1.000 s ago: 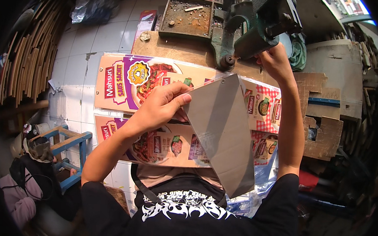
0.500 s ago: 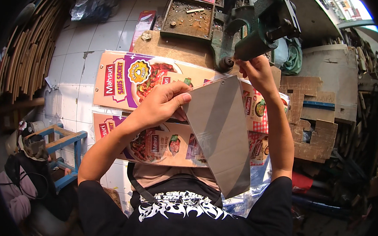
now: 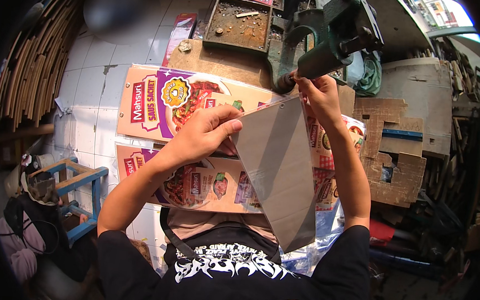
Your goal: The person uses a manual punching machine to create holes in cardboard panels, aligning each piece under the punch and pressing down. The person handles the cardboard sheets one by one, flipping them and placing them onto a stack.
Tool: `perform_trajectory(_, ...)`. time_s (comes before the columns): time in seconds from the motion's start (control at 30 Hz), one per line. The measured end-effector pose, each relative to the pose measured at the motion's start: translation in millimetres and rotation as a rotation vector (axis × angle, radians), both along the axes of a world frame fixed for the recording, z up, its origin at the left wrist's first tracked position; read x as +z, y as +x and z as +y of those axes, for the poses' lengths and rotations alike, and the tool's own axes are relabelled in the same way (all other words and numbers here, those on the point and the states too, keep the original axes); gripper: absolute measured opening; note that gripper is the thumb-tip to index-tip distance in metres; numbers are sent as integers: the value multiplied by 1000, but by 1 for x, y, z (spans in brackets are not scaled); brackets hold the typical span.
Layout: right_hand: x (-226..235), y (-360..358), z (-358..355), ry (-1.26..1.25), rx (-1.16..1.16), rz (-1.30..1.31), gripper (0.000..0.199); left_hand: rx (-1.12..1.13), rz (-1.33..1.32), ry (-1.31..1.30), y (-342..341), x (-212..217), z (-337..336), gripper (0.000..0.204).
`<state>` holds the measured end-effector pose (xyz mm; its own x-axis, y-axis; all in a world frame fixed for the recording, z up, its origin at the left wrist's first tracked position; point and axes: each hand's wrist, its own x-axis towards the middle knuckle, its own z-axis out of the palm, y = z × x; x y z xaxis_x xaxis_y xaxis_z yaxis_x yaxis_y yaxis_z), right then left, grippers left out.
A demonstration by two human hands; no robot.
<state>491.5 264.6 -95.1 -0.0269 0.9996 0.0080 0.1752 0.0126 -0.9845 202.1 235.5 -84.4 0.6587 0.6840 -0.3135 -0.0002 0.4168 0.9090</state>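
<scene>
A plain grey sheet (image 3: 277, 169) with a pointed lower end and a small hole near its top edge slants across my lap. My left hand (image 3: 211, 127) is closed on its left corner, thumb on top. Beyond its upper edge, my right hand (image 3: 321, 97) is pinched at the lower post of a dark green hand press (image 3: 328, 59). Whatever is between those fingertips is too small to make out. Beneath the sheet lie two printed food signs, an upper sign (image 3: 133, 91) and a lower sign (image 3: 210, 184), both partly covered by my arms and the sheet.
A rusty tray (image 3: 239, 26) of small bits stands left of the press on a wooden board (image 3: 223, 61). A blue-framed stool (image 3: 81, 190) is at left, below stacked wooden strips (image 3: 36, 66). Cut brown boards (image 3: 396, 154) lean at right, near a green bag (image 3: 371, 75).
My right hand has shifted slightly down, its fingertips now at the press's lower post. My left hand and the grey sheet have barely moved. A blurred round shape has appeared at upper left.
</scene>
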Motion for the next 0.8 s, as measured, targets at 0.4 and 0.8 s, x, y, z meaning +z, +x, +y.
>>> perform_trajectory(0.4, 36, 3, -47, -19, -112, 102, 29, -15, -16, 7, 0, -1, 3, 23)
perform_trajectory(0.8, 21, -20, -208, -2, -194, -214, 49, -110, 85, 189, -1, 6, -3, 27)
